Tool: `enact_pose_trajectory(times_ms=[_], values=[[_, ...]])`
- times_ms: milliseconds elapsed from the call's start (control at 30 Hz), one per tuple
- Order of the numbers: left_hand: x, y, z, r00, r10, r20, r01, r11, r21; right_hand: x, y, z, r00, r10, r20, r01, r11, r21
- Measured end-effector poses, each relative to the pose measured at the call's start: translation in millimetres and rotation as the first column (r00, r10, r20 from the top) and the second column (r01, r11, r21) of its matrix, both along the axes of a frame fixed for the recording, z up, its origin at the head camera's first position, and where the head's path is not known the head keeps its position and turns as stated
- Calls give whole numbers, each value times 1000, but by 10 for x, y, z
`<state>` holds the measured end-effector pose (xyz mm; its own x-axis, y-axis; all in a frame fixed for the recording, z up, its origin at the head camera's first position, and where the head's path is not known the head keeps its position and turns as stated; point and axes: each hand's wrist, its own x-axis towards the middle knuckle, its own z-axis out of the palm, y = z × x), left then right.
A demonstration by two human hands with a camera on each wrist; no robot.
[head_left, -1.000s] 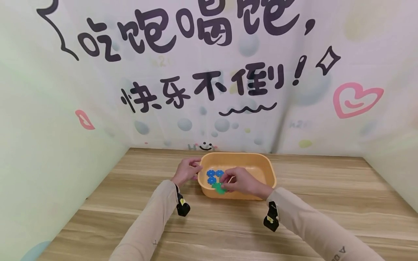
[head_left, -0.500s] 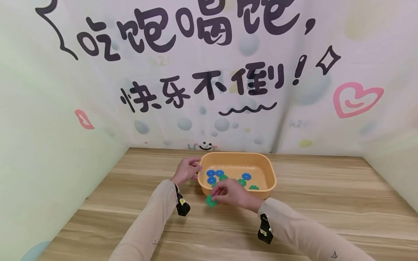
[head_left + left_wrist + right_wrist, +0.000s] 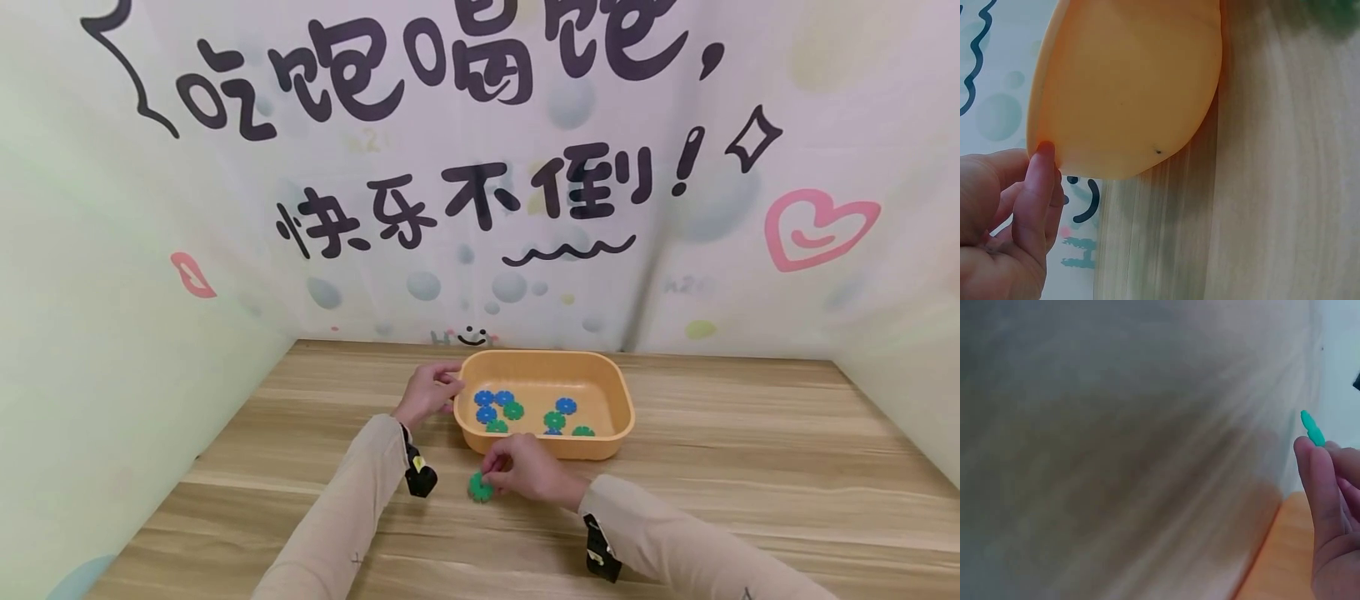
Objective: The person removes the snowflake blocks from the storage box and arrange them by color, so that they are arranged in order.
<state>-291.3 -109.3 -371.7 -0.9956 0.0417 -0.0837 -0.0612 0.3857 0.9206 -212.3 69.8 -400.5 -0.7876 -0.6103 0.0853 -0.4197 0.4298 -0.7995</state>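
My right hand (image 3: pixel 528 468) pinches a green snowflake disc (image 3: pixel 480 487) between thumb and fingers, in front of the orange plastic bin (image 3: pixel 588 449) and low over the wooden table. In the right wrist view the same green disc (image 3: pixel 1313 429) appears edge-on at the fingertips. At the bin's left end, my left hand (image 3: pixel 429 390) grips the rim. The left wrist view shows the fingers (image 3: pixel 1036 194) at the bin's corner, seen from outside. Inside the bin lie several blue snowflake discs (image 3: pixel 486 414) and several green snowflake discs (image 3: pixel 513 411), partly hidden by the front wall.
The wooden table (image 3: pixel 750 467) extends to both sides of the bin and toward me. Behind the bin hangs a printed white cloth backdrop (image 3: pixel 420 300) with black lettering. Cloth walls close off the left and right sides.
My right hand has moved out of the bin, over its front wall and toward me, carrying the green disc. The left hand has stayed at the rim.
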Motion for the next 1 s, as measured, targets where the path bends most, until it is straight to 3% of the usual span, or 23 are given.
enact_pose_trajectory(times_ms=[433, 1000], values=[[-17, 22, 7, 1000, -16, 2, 16, 1000, 10, 22, -53, -55, 997, -52, -48, 55, 997, 59], [-2, -8, 4, 999, -25, -19, 25, 1000, 17, 2, -99, -58, 995, -11, -94, 19, 996, 86]])
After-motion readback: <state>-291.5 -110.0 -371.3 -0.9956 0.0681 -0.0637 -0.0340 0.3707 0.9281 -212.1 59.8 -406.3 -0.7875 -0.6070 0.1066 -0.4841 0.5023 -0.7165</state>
